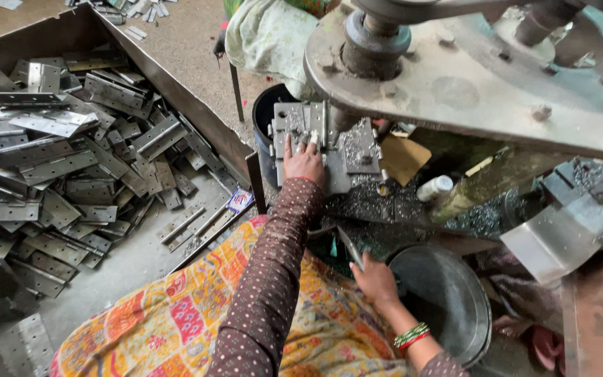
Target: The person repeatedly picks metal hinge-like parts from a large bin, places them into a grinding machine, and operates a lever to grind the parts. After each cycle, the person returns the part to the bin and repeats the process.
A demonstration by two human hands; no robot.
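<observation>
Pressing my left hand (pixel 304 162) flat, fingers spread, on the stiff, heavy steel hinge (pixel 300 123), my right grip (pixel 375 279) is clamped on another hinge (pixel 350 248) by its slippery edge.

Two hands, one metal basin (pixel 455 300), one white bottle (pixel 434 187), dozens of hinges (pixel 57 167).

The press arm (pixel 455 77) overhangs the die plate (pixel 329 143); room beneath looks tight.

press (pixel 469 77): top cut off by edge | tray (pixel 71 35): left side cropped | right hand (pixel 377 281): grip unclear
</observation>
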